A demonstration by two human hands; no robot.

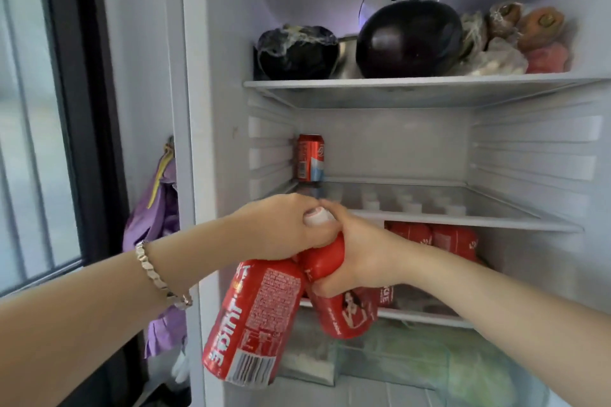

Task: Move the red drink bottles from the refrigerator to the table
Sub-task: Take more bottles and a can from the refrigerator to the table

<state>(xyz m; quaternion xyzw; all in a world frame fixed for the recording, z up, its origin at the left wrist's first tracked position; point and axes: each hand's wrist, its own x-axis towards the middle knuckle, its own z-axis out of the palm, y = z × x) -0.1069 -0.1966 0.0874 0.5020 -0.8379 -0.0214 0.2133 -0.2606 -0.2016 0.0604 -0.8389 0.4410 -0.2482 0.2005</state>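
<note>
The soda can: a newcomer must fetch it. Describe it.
In the open refrigerator, find the glass shelf under the eggplants. The soda can stands alone at its back left corner; the other red containers are white-capped bottles, lower down.

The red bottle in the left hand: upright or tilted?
Tilted: the red bottle hangs from the left hand, gripped at its top, base angled down-left.

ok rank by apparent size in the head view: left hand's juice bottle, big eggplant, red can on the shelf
1. juice bottle in the left hand: largest, though nearness to the camera inflates it
2. big eggplant
3. red can: clearly smallest
</note>
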